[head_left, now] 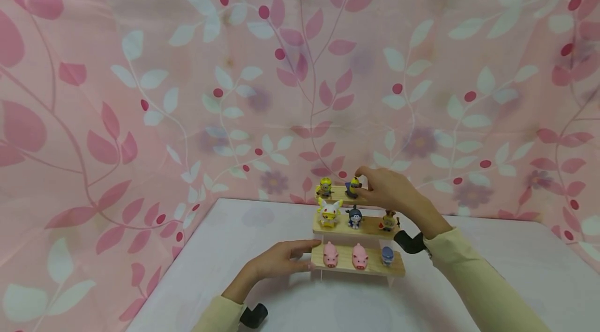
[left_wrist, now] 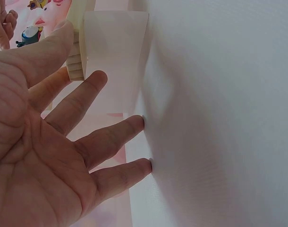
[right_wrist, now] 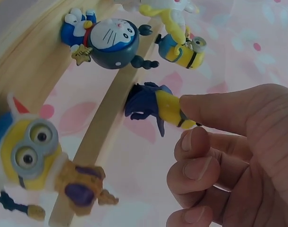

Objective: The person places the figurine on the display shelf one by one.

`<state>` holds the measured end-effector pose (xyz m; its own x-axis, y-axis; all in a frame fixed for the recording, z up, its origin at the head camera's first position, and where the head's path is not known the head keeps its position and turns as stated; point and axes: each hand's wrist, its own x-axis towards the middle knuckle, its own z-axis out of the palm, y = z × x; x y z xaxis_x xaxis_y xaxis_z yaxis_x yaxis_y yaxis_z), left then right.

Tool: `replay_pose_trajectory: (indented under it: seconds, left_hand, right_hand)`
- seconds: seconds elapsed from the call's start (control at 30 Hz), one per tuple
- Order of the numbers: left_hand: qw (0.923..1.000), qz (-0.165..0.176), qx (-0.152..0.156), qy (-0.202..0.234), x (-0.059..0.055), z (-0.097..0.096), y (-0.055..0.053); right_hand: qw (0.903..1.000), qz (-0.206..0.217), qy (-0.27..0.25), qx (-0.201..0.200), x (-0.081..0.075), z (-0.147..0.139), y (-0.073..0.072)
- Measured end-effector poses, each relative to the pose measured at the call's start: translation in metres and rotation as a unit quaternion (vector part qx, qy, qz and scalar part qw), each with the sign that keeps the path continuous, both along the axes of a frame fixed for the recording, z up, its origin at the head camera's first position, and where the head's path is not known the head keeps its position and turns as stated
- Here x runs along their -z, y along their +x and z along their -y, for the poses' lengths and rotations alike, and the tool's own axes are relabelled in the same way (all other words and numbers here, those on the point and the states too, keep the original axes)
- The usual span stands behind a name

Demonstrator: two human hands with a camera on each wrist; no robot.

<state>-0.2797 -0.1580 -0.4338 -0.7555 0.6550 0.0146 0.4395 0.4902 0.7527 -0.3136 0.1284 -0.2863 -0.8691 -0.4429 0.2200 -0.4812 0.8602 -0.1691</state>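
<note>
A small wooden tiered display stand [head_left: 357, 267] carries toy figurines on three steps. My right hand [head_left: 391, 187] is at the top step and pinches a yellow minion figurine with a blue cape [right_wrist: 165, 105] by its head, thumb against fingers. The figurine's base meets the step. My left hand [head_left: 276, 260] holds the left end of the bottom step between thumb and index finger. In the left wrist view, the other fingers [left_wrist: 111, 142] spread out, their tips at the white tabletop [left_wrist: 219, 142].
Another minion [head_left: 324, 187] stands top left. The middle step bears a white-and-yellow figurine [head_left: 329, 213], a dark-hooded cat figurine [head_left: 354, 217] and a crowned minion [head_left: 388, 221]. Two pink pigs [head_left: 330, 255] and a blue-capped figurine [head_left: 387, 256] occupy the bottom. Floral cloth [head_left: 300, 87] hangs behind.
</note>
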Motion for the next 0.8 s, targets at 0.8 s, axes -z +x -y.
replay_pose_trajectory:
  seconds: [0.8]
  left_hand:
    - [0.9999, 0.008, -0.012, -0.003, 0.0, -0.001, 0.001]
  right_hand:
    - [0.9988, -0.018, -0.036, 0.027, 0.01, -0.046, 0.026]
